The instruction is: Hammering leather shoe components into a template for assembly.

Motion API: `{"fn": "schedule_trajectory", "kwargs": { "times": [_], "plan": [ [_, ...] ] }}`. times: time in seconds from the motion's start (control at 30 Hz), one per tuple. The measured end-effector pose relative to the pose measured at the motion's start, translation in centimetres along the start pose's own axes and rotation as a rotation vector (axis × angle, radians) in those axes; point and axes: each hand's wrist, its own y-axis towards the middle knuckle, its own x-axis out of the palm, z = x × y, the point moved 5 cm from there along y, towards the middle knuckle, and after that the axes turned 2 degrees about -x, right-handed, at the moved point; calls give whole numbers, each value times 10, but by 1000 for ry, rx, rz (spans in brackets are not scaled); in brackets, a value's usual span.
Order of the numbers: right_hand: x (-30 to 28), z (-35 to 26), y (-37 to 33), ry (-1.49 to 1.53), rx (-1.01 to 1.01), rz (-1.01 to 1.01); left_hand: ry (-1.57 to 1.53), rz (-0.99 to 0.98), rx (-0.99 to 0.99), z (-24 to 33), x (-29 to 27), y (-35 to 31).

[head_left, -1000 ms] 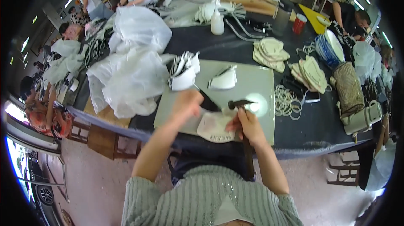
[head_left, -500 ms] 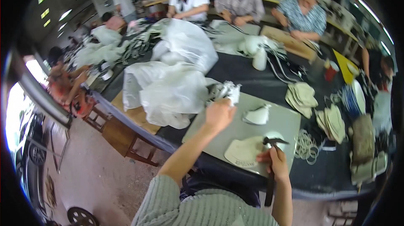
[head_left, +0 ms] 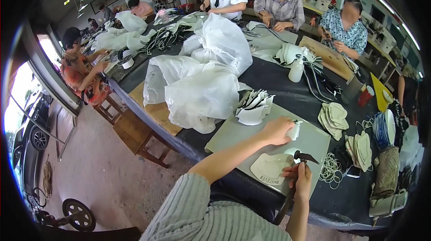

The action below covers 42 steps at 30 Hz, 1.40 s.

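Observation:
My left hand (head_left: 277,131) reaches across a grey board (head_left: 224,138), its fingers closed on a small white cut piece (head_left: 295,130) that they partly hide. My right hand (head_left: 301,177) grips a hammer (head_left: 307,156) by its dark handle, the head pointing up and away from me. Just left of the hammer, a cream shaped piece (head_left: 270,168) with dark lettering lies flat on the board. A round white thing (head_left: 292,152) shows partly behind the hammer head. At the board's far left corner stands a stack of white pieces with black edges (head_left: 254,107).
Large white plastic bags (head_left: 202,88) bulge at left. To the right are stacked cream pieces (head_left: 333,120), a tangle of pale cord (head_left: 330,171) and a red cup (head_left: 366,95). A white bottle (head_left: 296,69) stands farther back. Several people work around the black table (head_left: 287,94).
My left hand has moved right and nearer, from the stack of white pieces to the small white piece. My right hand still holds the hammer. The view has shifted slightly.

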Motion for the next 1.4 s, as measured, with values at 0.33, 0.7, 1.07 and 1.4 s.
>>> {"fn": "schedule_trajectory", "kwargs": {
  "times": [0.33, 0.7, 1.07, 1.4],
  "plan": [
    [-1, -3, 9, 42, 95, -37, -217, 186, 13, -21, 0, 3],
    [-18, -8, -1, 168, 140, -4, 235, 621, 315, 29, -43, -2],
    [3, -41, 1, 275, 45, -18, -397, 103, 18, 69, -29, -73],
    [14, -16, -35, -145, 52, -190, -635, -292, -467, 2, -26, -95]
  ]
}}
